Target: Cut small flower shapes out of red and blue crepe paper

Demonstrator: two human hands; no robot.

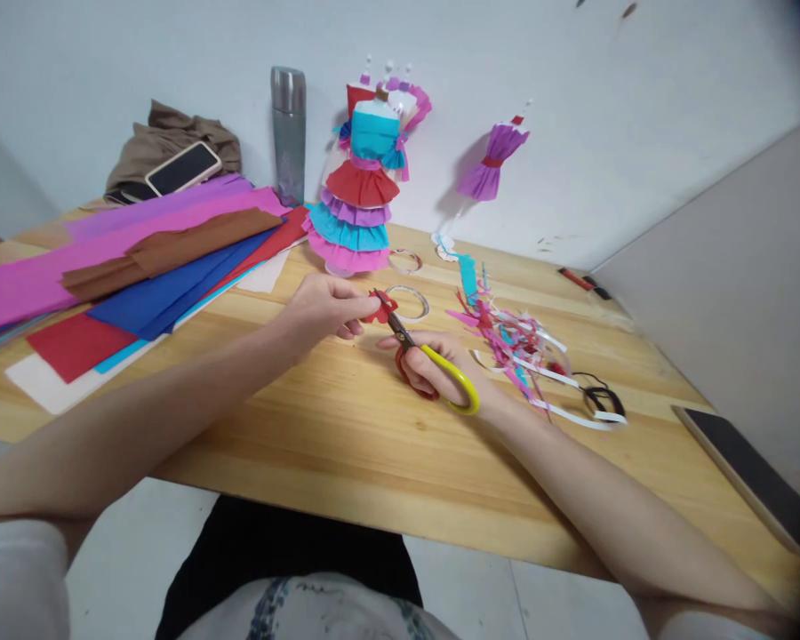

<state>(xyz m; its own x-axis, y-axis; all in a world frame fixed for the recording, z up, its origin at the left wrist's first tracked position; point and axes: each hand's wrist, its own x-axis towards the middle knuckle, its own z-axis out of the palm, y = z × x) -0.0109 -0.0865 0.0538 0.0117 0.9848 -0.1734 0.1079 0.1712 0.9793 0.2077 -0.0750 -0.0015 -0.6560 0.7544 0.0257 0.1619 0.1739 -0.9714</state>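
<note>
Between its thumb and fingers, my left hand [333, 307] pinches a small piece of red crepe paper [381, 307]. My right hand [433, 364] holds a pair of scissors [450, 378] with one yellow handle and one red handle. Their blades point up and to the left and meet the red paper; I cannot tell how far apart the blades are. Just behind the hands, a roll of tape [410, 304] lies flat on the table. Farther back stands a small dress form [364, 182] in a tiered paper dress of turquoise, red, purple and pink.
Crepe paper sheets [187, 283] spread over the left side, near a phone [183, 169] and a steel flask [289, 142]. Paper scraps [507, 333] lie to the right, with a dark tablet-like device [753, 476] at the right edge. A purple paper dress [490, 163] stands against the wall.
</note>
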